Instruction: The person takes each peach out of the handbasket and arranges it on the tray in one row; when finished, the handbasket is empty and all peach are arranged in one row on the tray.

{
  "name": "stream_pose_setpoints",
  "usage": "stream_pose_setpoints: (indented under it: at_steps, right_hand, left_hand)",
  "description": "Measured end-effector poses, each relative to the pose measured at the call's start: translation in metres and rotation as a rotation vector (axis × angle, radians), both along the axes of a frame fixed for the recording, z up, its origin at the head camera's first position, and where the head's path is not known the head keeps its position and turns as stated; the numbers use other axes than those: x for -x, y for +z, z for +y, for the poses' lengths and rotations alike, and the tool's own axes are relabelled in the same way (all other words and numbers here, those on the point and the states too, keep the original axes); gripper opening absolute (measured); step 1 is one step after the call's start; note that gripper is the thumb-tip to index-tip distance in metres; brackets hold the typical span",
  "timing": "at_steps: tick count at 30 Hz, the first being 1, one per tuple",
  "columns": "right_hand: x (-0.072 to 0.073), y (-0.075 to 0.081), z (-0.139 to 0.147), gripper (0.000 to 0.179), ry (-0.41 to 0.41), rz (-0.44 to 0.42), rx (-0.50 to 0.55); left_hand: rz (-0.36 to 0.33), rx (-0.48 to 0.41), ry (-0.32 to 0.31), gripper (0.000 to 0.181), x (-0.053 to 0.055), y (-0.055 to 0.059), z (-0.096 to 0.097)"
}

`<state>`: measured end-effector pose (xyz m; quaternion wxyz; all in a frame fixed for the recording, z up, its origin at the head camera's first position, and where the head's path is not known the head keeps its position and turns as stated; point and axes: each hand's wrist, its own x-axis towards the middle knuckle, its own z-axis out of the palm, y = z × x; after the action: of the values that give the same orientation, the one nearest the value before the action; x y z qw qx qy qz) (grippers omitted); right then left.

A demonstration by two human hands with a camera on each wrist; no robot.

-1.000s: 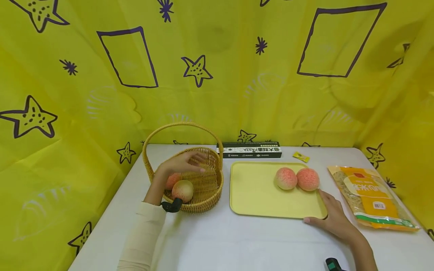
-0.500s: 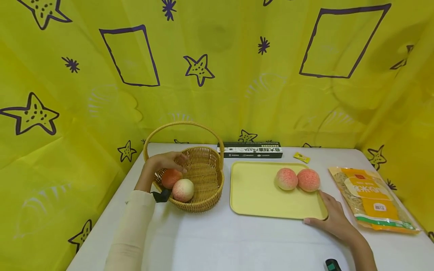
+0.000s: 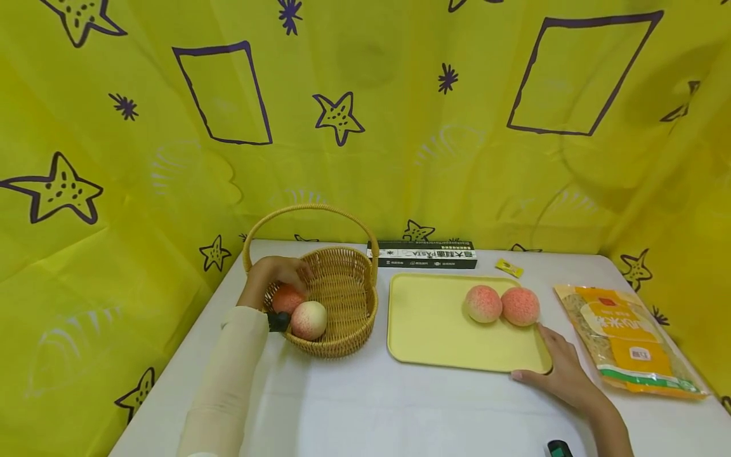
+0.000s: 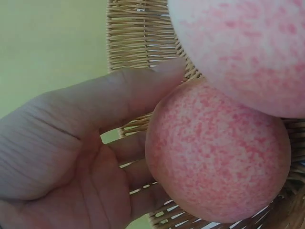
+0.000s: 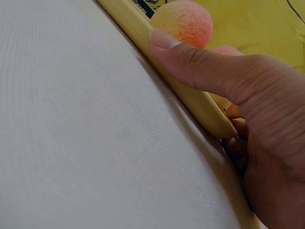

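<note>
My left hand [image 3: 281, 273] reaches into the wicker basket [image 3: 348, 341] over a reddish peach [image 3: 287, 298]. In the left wrist view, the thumb extends along one side of this peach [image 4: 219, 152], and the other fingers pass behind it, their tips hidden. A paler peach [image 3: 309, 320] lies against it in the basket. My right hand [image 3: 562, 365] holds the near right corner of the yellow tray [image 3: 434, 339]. Its thumb lies on the rim, and the other fingers bend round the corner. Two pink peaches, one left [image 3: 483, 304] and one right [image 3: 520, 306], touch each other on the tray.
Behind the tray lies a dark pasta box [image 3: 422, 254], with a small yellow packet [image 3: 509, 268] to its right. An orange and clear grain bag [image 3: 628, 339] is at the right. The basket's tall handle [image 3: 311, 207] arches over it. Yellow curtain surrounds the table.
My left hand has moved left within the basket, then lowered slightly onto the reddish peach. The paler peach has turned a little. My right hand stays at the tray corner.
</note>
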<state>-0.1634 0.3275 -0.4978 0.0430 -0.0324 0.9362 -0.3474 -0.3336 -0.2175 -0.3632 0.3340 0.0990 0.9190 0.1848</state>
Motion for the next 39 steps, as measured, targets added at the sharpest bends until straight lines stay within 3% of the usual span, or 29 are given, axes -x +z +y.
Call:
stream_pose_setpoints:
  at_steps: [7,12,14,17,28,32,34,39]
  right_hand:
    - [-0.002,0.000,0.001,0.117,0.007,0.006,0.018]
    - [0.000,-0.001,0.001,0.117,0.003,-0.016,0.020]
    - [0.000,-0.001,0.000,0.117,-0.001,-0.024,0.022]
    - [0.000,0.000,0.000,0.117,-0.002,-0.027,0.025]
    - [0.000,0.002,-0.001,0.118,-0.010,-0.047,0.033]
    - [0.000,0.001,-0.001,0.118,-0.009,-0.039,0.025]
    - [0.000,0.001,-0.001,0.117,-0.006,-0.034,0.026]
    - [-0.001,0.000,0.000,0.117,-0.007,-0.033,0.028]
  left_hand:
    - [0.073,0.154,-0.095,0.055,0.000,0.008,0.008]
    - [0.028,0.236,-0.043,0.057,-0.002,0.013,0.008]
    - [-0.002,0.232,-0.006,0.057,-0.002,0.013,0.008]
    - [-0.022,0.216,-0.001,0.056,-0.001,0.011,0.008]
    - [-0.055,0.228,-0.152,0.050,0.003,0.009,0.009]
    - [-0.053,0.208,-0.113,0.042,0.001,0.008,0.009]
    - [-0.074,0.157,-0.049,0.041,0.000,0.007,0.008]
    - [-0.127,-0.005,0.022,0.050,0.000,0.002,0.007]
